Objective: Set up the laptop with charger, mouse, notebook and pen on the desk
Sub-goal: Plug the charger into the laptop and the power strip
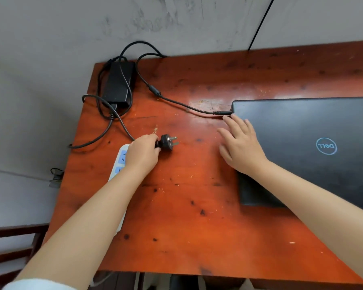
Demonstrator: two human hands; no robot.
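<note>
From the head camera, a reddish-brown wooden tabletop [176, 206] fills the scene, its glossy varnish scuffed, flecked with pale scratches and dotted with dark knots. A closed laptop [306, 147] lies flat at the right, its matte black lid faintly dusty and marked with a round silver logo. The right hand [241, 147] rests open and flat, fingers spread, palm down across the laptop's left edge and the wood beside it, gripping nothing. A thin black cable [176, 102] with a small cylindrical bead runs into the laptop's far left corner, just above the fingertips. That cable leads back to the charger brick [118, 82], a smooth rectangular black block at the far left corner of the tabletop, with loose rubbery loops of cord around it, some hanging over the edge. The left hand [143, 153] is closed around the round black plug [167, 142], pinching its body so the flat metal prongs point right, just above the wood. Under the left wrist lies a white plastic power strip [120, 162] with pale blue sockets, mostly hidden by the forearm. Behind stands a scuffed grey wall [176, 21].
</note>
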